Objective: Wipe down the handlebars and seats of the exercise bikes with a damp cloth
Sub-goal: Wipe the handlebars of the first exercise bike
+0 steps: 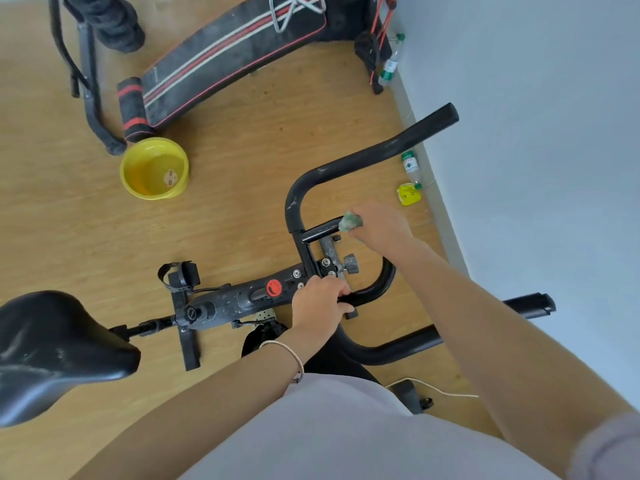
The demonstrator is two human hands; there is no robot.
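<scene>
A black exercise bike stands below me, its handlebar (367,155) curving up to the right and its black seat (52,351) at the lower left. My right hand (381,225) grips a small green cloth (350,221) and presses it on the short crossbar of the handlebar. My left hand (320,308) is curled round the near black handlebar tube beside the adjusting knob (349,265). A thin bracelet circles my left wrist.
A yellow basin (154,168) with water sits on the wooden floor at the left. A black sit-up bench (235,60) lies behind it. Two plastic bottles (411,166) and a small yellow object (408,194) lie by the white wall at the right.
</scene>
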